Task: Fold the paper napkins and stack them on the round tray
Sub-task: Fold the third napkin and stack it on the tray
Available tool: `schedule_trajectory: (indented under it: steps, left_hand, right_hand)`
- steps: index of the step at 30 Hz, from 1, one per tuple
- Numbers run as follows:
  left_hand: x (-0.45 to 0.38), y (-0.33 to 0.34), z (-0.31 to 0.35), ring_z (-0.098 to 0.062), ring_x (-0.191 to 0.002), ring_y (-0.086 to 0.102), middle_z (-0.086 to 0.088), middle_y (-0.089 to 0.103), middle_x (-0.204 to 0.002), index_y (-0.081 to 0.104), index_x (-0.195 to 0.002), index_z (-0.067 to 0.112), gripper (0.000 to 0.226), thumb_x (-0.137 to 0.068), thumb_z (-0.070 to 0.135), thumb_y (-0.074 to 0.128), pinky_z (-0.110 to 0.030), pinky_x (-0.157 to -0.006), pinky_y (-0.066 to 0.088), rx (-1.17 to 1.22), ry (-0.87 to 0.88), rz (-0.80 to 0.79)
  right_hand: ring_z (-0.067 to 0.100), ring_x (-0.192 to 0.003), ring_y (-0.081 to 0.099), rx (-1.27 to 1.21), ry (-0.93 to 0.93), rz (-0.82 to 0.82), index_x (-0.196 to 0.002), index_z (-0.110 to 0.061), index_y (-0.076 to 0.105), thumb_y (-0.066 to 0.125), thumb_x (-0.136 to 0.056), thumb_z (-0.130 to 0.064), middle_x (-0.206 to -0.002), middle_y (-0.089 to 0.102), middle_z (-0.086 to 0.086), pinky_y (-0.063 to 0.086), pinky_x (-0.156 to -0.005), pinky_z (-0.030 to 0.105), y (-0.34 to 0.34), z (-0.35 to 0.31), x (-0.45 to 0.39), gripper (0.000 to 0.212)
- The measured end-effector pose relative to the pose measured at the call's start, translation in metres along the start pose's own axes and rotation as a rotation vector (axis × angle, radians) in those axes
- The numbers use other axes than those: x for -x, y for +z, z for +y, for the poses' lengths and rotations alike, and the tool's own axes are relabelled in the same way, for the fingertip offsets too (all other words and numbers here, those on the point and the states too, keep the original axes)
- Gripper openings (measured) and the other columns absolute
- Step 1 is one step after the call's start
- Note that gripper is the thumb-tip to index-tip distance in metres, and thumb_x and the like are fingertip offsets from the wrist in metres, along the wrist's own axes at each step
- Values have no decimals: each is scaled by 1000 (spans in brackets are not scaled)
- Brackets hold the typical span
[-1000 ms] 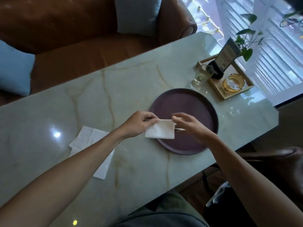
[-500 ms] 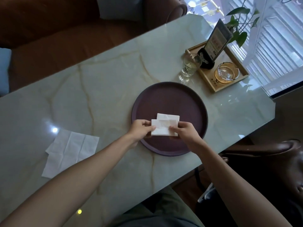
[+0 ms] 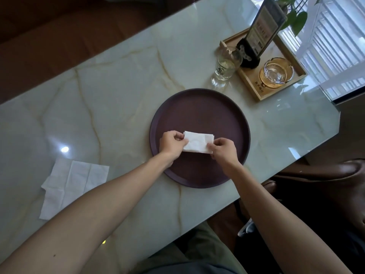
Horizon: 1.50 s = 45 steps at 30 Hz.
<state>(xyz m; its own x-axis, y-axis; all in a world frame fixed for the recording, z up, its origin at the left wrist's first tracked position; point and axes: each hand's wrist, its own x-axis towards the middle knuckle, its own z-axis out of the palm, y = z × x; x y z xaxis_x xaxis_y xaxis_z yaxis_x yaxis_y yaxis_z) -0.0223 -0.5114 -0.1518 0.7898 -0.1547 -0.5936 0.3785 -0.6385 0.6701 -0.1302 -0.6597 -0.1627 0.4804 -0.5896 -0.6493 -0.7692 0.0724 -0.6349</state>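
Note:
A folded white napkin [image 3: 197, 142] lies over the near-left part of the round dark purple tray [image 3: 213, 107]. My left hand [image 3: 171, 144] pinches its left edge and my right hand [image 3: 223, 148] pinches its right near corner. A second layer of napkin shows at the far edge beneath it; whether that is another napkin I cannot tell. Unfolded white napkins [image 3: 69, 184] lie flat on the marble table at the left, partly under my left forearm.
A drinking glass [image 3: 227, 65] stands just beyond the tray. A wooden tray [image 3: 254, 88] at the far right holds a glass ashtray [image 3: 276, 73] and a standing menu card [image 3: 262, 30]. A leafy plant and window shutters are at the right; a brown sofa lies beyond the table.
Both hands carried the folded napkin from the tray's near-left rim further onto the tray and lowered it there. The camera view shifted, bringing the tray to the centre.

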Motion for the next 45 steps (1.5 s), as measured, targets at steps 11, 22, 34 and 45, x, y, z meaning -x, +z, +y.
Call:
schedule_trajectory:
  steps: [11,22,34,45]
  left_hand:
    - [-15,5,-12,3,-59,55,14,61,-65,68,-80,20,15,-78,22,83,-5,-49,41,-129,20,-12]
    - [-23,4,-14,-4,-60,61,11,63,-61,64,-79,19,22,-75,26,85,-16,-52,40,-189,39,-32]
    - [-17,-33,-21,-25,-75,66,5,60,-66,60,-78,19,22,-79,22,82,-28,-67,47,-213,61,-3]
    - [8,-109,-51,-25,-80,76,-4,73,-78,76,-90,10,15,-88,24,75,-35,-83,60,-7,87,-92]
  right_hand:
    - [15,-80,66,103,-19,72,-86,-21,64,69,-83,-24,-86,70,-6,54,-72,35,6,-4,-8,7]
    - [19,-81,62,325,24,86,-94,-20,57,66,-83,-29,-88,63,-9,43,-67,34,7,-7,-8,16]
    - [29,-93,60,425,87,266,-102,-18,59,67,-85,-30,-102,67,3,43,-78,33,-13,-24,11,23]
    - [18,-87,54,361,-251,259,-103,-20,62,60,-90,-28,-97,62,-6,37,-78,29,43,-109,57,15]
